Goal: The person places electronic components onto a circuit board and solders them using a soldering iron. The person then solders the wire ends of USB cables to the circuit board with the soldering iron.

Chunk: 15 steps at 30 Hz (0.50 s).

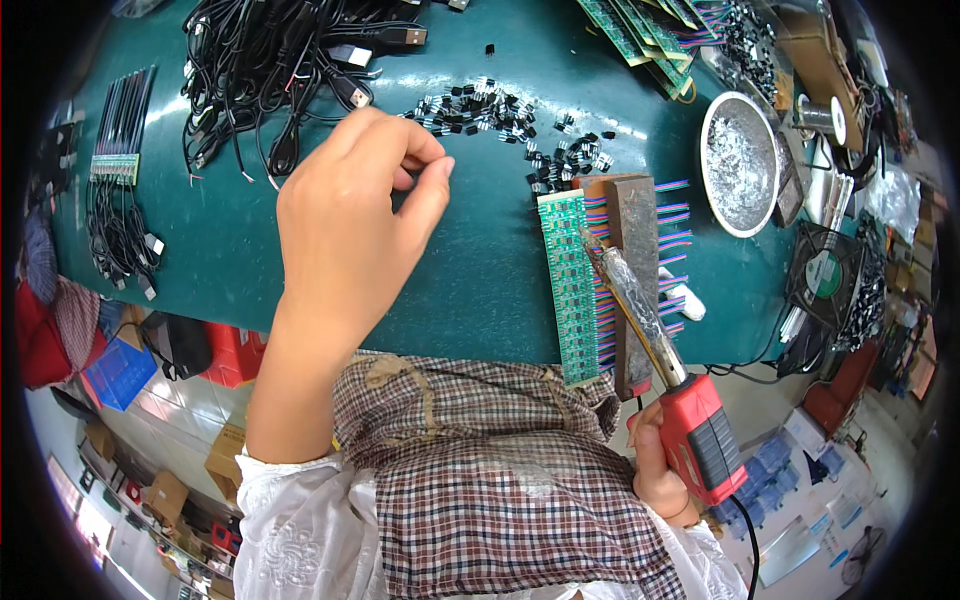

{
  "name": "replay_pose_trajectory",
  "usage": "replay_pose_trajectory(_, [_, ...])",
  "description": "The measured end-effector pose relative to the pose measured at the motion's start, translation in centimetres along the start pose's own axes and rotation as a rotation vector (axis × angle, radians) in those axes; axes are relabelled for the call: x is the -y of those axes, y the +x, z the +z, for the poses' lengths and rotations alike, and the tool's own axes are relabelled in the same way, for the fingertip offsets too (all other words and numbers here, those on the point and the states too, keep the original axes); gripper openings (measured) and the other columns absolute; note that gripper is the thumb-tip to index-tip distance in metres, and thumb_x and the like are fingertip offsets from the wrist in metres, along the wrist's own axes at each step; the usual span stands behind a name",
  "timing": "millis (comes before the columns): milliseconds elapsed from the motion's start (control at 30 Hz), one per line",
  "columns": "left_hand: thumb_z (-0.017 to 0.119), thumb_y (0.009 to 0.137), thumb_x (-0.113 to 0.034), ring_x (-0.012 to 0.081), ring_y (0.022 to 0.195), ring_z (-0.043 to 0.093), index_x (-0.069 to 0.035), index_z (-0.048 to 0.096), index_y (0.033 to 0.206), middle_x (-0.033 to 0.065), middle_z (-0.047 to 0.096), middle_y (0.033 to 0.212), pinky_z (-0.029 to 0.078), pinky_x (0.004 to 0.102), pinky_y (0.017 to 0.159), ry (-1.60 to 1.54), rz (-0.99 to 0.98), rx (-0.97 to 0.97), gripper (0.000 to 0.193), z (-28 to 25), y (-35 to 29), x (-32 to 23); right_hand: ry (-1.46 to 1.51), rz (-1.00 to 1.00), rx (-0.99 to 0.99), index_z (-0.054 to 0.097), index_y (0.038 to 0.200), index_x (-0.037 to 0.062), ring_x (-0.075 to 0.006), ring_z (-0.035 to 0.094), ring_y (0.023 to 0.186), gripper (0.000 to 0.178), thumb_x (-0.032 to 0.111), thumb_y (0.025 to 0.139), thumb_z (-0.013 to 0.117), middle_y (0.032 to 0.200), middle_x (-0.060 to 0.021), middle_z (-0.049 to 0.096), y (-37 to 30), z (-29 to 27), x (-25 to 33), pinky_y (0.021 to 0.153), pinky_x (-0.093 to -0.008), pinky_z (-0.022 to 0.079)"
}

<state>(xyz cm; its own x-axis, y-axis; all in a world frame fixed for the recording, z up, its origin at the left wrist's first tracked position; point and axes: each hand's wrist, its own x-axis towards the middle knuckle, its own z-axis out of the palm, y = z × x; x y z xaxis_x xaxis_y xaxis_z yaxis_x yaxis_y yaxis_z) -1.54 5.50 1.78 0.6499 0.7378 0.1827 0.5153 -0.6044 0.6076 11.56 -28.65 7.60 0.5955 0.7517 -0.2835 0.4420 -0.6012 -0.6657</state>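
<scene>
My left hand (350, 205) hovers over the green table with thumb and forefinger pinched together; whatever they may hold is too small to make out. Just beyond it lies a scatter of small black electronic components (490, 108) with metal legs. My right hand (655, 470) grips the red and black handle of a soldering iron (645, 320). Its tip is at the upper part of a green circuit board panel (567, 300), near the edge where coloured wires (672, 210) run. A dark bar (633, 280) lies across those wires, beside the panel.
A heap of black USB cables (260, 60) fills the far left, with a wired board strip (115, 168) farther left. At the right stand a round metal dish (740, 165), a solder wire spool (822, 118) and a small fan (826, 272). More green boards (640, 40) lie at the back.
</scene>
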Motion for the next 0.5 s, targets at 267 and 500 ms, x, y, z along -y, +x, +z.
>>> replay_pose_trajectory(267, [0.075,0.091,0.002,0.0121,0.078,0.070,-0.002,0.078,0.106,0.0081,0.075,0.097,0.056,0.0254,0.071,-0.446,-0.148,0.104,0.016,1.2,-2.0,-2.6,0.064,0.015,-0.015,0.072,0.097,0.0002,-0.0366,0.068,0.074,0.027,-0.004,0.071,0.073,0.092,-0.0177,0.069,1.1,-0.1,1.4,0.067,-0.0423,0.057])
replay_pose_trajectory(500, [0.074,0.095,0.002,0.0148,0.088,0.077,0.000,0.078,0.109,0.0098,0.079,0.100,0.060,0.0252,0.075,-0.581,-0.225,0.144,0.015,1.5,-3.0,-2.7,0.040,0.004,-0.024,0.072,0.098,0.0006,-0.0375,0.069,0.075,0.024,-0.003,0.074,0.074,0.092,-0.0177,0.070,0.5,0.1,0.4,0.069,-0.0425,0.057])
